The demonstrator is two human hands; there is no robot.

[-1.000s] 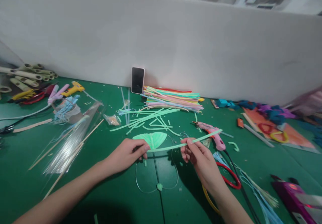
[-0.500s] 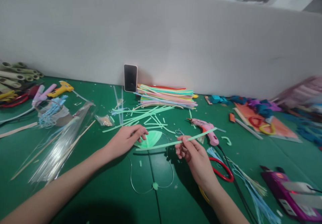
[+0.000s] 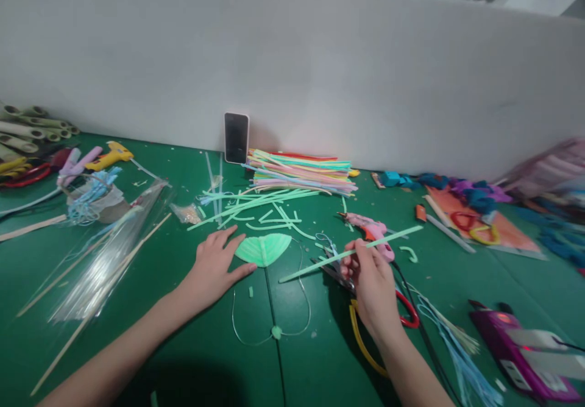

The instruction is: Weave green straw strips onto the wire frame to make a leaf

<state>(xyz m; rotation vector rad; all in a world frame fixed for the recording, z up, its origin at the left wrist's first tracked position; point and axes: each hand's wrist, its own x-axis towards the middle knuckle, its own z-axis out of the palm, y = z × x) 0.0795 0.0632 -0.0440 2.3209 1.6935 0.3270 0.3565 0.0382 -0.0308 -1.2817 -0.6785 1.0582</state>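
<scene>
A pale green pipe cleaner (image 3: pixel 301 272) slants up to the right, pinched in the fingers of my right hand (image 3: pixel 371 276). Beneath that hand lie scissors (image 3: pixel 361 340) with one red and one yellow handle, partly covered by it. My left hand (image 3: pixel 218 267) rests on the table with fingers spread, thumb and fingertips at the left edge of a green fan-shaped piece (image 3: pixel 270 248). From the fan a thin wire loop (image 3: pixel 237 325) curves down to a small green knob (image 3: pixel 276 332) on a dark line that runs toward me.
Bundled coloured pipe cleaners (image 3: pixel 297 172) and a phone (image 3: pixel 236 139) stand by the wall. A pink glue gun (image 3: pixel 372 229) lies right of centre, its cord running toward me. At left are clear plastic sleeves (image 3: pixel 105 261); at right, a purple power device (image 3: pixel 512 352).
My left hand has drawn back left off the fan and spread its fingers. The right hand has shifted right with the pipe cleaner, now tilted more steeply, and the scissors show more.
</scene>
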